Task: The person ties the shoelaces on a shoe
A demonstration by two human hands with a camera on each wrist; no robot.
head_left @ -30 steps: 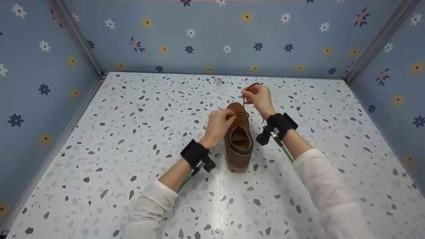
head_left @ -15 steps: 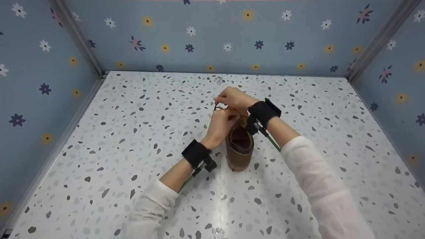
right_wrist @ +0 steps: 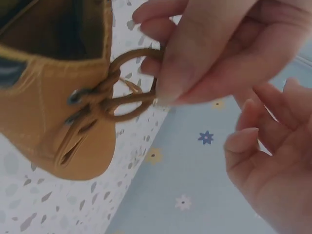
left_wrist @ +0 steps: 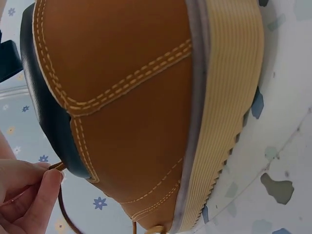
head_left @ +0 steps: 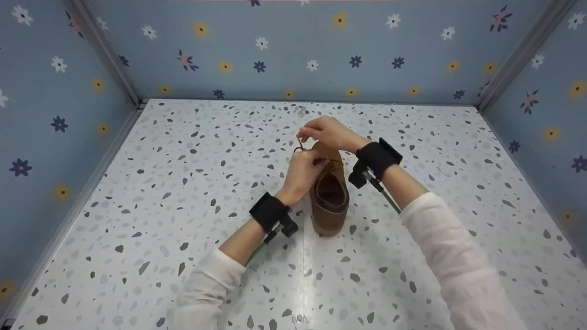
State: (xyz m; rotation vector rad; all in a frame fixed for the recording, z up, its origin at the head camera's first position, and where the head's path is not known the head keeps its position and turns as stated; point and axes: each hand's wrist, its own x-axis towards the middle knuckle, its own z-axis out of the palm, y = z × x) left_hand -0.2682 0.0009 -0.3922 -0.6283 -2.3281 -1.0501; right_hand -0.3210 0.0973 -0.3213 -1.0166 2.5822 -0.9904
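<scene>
A brown leather lace-up shoe (head_left: 330, 220) stands upright on the speckled surface, toe away from me. My left hand (head_left: 302, 172) is over the laces; its thumb and fingers pinch a lace loop (right_wrist: 122, 117), which stands up from the eyelets in the right wrist view. Beyond it, my right hand (head_left: 328, 133) reaches across above the toe, fingertips pinching a stretch of lace (head_left: 301, 144) at the shoe's left. The left wrist view shows the shoe's stitched side (left_wrist: 136, 97), and my left hand (left_wrist: 27, 187) pinching lace at the edge. Part of the lacing is hidden behind my fingers.
Blue flowered panels (head_left: 293, 50) enclose the back and sides of the white speckled surface (head_left: 183, 220). Each wrist wears a black strap with a small camera, such as the right strap (head_left: 378, 158).
My right hand has carried its lace from right of the toe across to the left, then shifted slightly up. My left hand and the shoe have stayed in place.
</scene>
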